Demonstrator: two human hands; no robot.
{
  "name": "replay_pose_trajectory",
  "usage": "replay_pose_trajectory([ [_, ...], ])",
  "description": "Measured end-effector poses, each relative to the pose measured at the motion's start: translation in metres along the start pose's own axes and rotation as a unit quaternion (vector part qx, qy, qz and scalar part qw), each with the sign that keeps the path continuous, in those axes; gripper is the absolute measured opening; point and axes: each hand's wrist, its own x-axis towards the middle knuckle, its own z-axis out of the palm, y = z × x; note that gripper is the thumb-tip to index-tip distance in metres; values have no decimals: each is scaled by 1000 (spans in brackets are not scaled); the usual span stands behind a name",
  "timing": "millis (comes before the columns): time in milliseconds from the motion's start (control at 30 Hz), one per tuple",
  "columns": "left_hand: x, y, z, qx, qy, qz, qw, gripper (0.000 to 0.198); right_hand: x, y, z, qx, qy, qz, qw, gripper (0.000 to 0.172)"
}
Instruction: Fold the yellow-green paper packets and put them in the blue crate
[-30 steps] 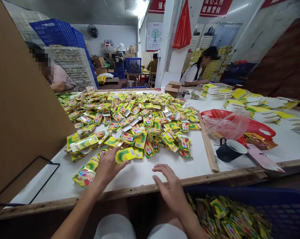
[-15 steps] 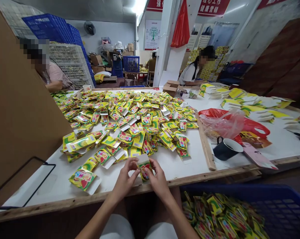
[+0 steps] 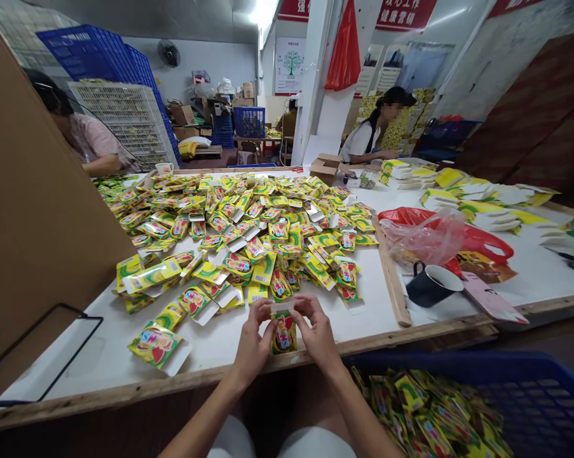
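A small yellow and green printed carton point(image 3: 284, 332) stands at the table's front edge, its white flap end up. My left hand point(image 3: 258, 331) grips its left side near the top, thumb and fingers closed. At the upper right corner, by the flap, my right hand point(image 3: 314, 327) pinches it with thumb and fingertips. Just beyond my hands lies a big heap of similar cartons point(image 3: 239, 262), many with white flaps sticking out. One loose carton point(image 3: 156, 344) with an open flap lies to the left of my hands.
A blue basket point(image 3: 529, 369) of cartons stands below the table at right. Past a wooden strip point(image 3: 392, 273) are a dark mug point(image 3: 434, 285), a pink phone-like slab point(image 3: 494, 298) and plastic bags point(image 3: 420, 232). Cardboard point(image 3: 43, 191) rises at left. Two people sit across the table.
Both hands and the carton have shifted slightly right. The carton now stands more upright. My right thumb has moved from the carton's front up to its top edge by the flap.
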Motion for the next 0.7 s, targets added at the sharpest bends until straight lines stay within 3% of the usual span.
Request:
replay_pose_trajectory([
  [200, 0, 11, -3, 68, 5, 33, 997, 12, -3, -11, -1, -40, -36, -50, 997, 14],
  [400, 7, 13, 1, 26, 39, -48, 998, 18, 4, -13, 3, -64, -13, -12, 998, 15],
  [533, 9, 10, 2, -2, 41, -66, 997, 17, 7, -11, 2, -58, -17, 1, 998, 16],
  [700, 2, 5, -1, 21, 34, -5, 999, 15, 1, -4, 0, -31, -39, -4, 999, 18],
])
